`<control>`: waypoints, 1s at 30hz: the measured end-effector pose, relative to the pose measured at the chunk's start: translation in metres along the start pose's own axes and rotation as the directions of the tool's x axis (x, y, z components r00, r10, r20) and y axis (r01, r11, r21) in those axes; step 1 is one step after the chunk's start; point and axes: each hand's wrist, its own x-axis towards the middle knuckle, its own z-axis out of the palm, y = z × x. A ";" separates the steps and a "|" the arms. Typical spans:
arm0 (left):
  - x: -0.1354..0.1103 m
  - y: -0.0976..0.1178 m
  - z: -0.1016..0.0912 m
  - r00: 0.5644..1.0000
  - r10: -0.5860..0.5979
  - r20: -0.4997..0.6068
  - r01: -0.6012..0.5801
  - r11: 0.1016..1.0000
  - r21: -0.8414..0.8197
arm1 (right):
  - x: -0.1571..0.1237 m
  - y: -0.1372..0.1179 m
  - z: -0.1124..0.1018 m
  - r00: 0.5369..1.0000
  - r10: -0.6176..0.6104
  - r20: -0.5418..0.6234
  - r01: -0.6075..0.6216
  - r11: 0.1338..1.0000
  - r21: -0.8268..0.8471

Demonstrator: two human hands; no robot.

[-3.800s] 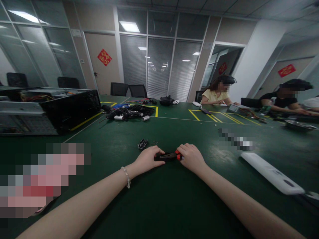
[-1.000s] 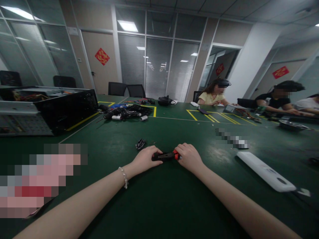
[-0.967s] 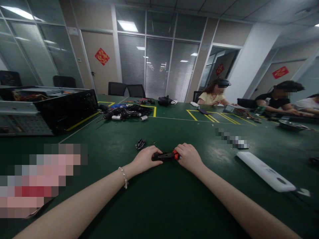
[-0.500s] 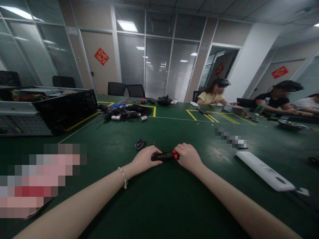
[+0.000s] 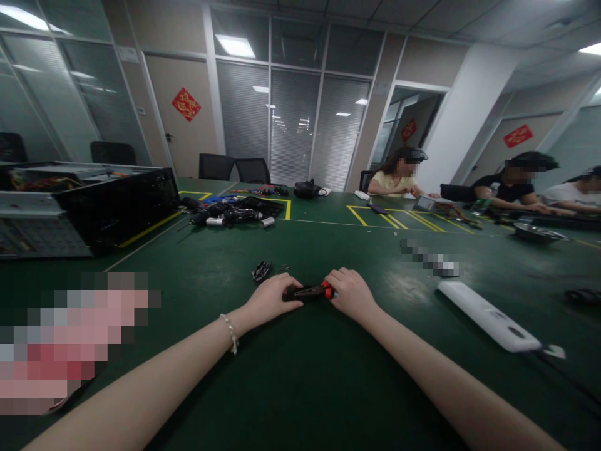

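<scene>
Both of my hands are over the middle of the green table [image 5: 291, 388], with a short, dark, red-ended tool [image 5: 307, 292] between them. My left hand [image 5: 271, 297] pinches its black end between thumb and fingers. Closed around the red part on the other side is my right hand [image 5: 348, 289]; its fingers hide much of that end, and I cannot make out the tool's exact kind. A small black and silver part [image 5: 261, 270] lies just beyond my left hand. Beside it are several thin, tiny pieces [image 5: 285, 268].
A white power strip [image 5: 488, 316] lies to the right, its cable running off. At left stands an opened computer case [image 5: 117, 207]. A heap of black tools and parts [image 5: 230, 212] sits further back. Several people, one in a yellow top [image 5: 392, 183], sit at the far right.
The view has shifted slightly, so the surroundings appear a little further left. Both hands keep the same hold on the black and red tool.
</scene>
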 end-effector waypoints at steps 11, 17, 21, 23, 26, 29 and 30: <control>0.000 -0.006 0.003 0.998 0.048 -0.027 -0.048 0.999 -0.004 | 0.000 0.000 -0.001 1.000 0.000 0.012 0.000 1.000 -0.002; 0.000 -0.003 0.003 0.999 0.030 -0.023 -0.030 1.000 -0.007 | 0.000 -0.001 -0.002 1.000 0.004 0.018 -0.005 1.000 0.009; 0.000 -0.002 0.001 1.000 0.019 -0.006 -0.019 1.000 0.004 | 0.000 -0.001 -0.005 1.000 0.004 0.022 -0.004 1.000 0.007; 0.000 -0.003 0.001 1.000 0.027 -0.010 -0.027 1.000 0.001 | 0.000 -0.002 -0.005 1.000 0.009 0.022 -0.009 1.000 0.006; 0.000 -0.005 0.002 0.999 0.036 -0.015 -0.036 0.999 -0.006 | 0.000 -0.002 -0.005 1.000 0.015 0.024 -0.015 1.000 -0.003; 0.000 -0.005 0.002 0.999 0.042 -0.019 -0.042 0.999 0.002 | 0.000 -0.002 -0.004 1.000 0.012 0.023 -0.012 1.000 -0.007; 0.000 -0.004 0.003 0.999 0.042 -0.021 -0.042 0.999 0.004 | 0.000 -0.002 -0.004 1.000 0.007 0.022 -0.007 1.000 -0.005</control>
